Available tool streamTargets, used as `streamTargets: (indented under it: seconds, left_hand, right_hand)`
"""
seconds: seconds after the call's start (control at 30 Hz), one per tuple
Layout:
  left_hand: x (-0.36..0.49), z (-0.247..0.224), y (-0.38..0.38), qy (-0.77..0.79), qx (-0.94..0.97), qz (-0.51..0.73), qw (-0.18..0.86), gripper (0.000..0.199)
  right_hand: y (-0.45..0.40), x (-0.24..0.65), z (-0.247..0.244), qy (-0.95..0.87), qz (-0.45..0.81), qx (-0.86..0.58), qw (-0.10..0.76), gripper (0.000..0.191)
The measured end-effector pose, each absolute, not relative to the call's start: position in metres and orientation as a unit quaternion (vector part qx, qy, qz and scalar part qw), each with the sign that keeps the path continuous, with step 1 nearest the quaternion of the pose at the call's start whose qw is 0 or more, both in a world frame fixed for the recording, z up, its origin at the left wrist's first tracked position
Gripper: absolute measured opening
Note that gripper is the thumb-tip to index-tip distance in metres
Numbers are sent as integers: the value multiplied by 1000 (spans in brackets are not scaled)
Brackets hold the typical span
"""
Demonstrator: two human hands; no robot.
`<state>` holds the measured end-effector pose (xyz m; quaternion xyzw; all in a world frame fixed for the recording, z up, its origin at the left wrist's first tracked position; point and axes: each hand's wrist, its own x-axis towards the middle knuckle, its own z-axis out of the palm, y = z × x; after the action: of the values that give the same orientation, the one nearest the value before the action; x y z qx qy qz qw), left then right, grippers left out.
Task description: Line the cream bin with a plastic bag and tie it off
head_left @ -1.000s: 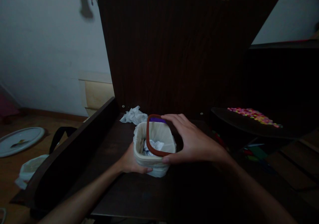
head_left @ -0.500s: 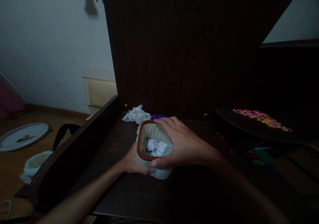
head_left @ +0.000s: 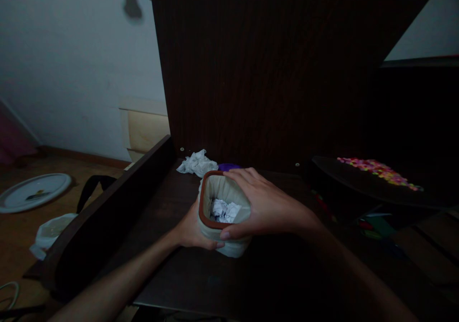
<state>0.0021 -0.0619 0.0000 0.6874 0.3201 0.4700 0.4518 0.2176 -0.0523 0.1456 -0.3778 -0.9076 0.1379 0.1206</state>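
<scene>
A small trash bin (head_left: 234,249) with a brown rim and a pale bag lining stands in front of me on the dark wooden surface (head_left: 172,269). Crumpled white paper (head_left: 225,210) lies at the bottom inside it. My left hand (head_left: 195,229) grips the bin's left side below the rim, its thumb across the front. Over the right part of the rim, my right hand (head_left: 263,202) is clasped, thumb at the front and fingers at the back. Just behind the bin sit a crumpled whitish plastic bag (head_left: 198,163) and a purple object (head_left: 229,167), partly hidden.
A dark upright panel (head_left: 251,83) rises behind the surface, and a low side board (head_left: 118,202) bounds it on the left. Small colourful pieces (head_left: 380,173) lie on a dark shelf at right. On the floor at left are a white round lid (head_left: 34,193) and a plastic-wrapped container (head_left: 52,233).
The view has shifted very slightly. Both hands keep their hold on the trash bin, which shows no clear movement of its own.
</scene>
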Motion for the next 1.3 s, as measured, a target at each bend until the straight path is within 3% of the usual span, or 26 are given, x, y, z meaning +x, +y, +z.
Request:
streamTargets:
  seconds: [0.17, 0.37, 0.5, 0.7, 0.9, 1.13, 1.3]
  left_hand:
    - [1, -2, -60, 320, 705, 474, 420, 107]
    - [0, -12, -55, 304, 709, 491, 405, 134]
    - [0, -13, -55, 301, 717, 482, 404, 138]
    - [-1, -4, -58, 280, 738, 482, 380, 145]
    - [-3, -12, -57, 281, 743, 472, 382, 144]
    - [3, 4, -64, 285, 722, 485, 402, 127]
    - [2, 16, -65, 304, 716, 440, 448, 123]
  right_hand:
    - [-49, 216, 144, -914, 126, -368, 114, 124]
    - [-50, 216, 142, -913, 136, -372, 95, 128]
    - [-52, 215, 147, -909, 151, -384, 60, 134]
    - [-53, 201, 151, -923, 179, -338, 47, 125]
    - [-52, 192, 143, -921, 200, -333, 39, 124]
    - [-54, 192, 135, -919, 211, -329, 42, 99]
    - [-53, 191, 137, -919, 217, -326, 51, 98]
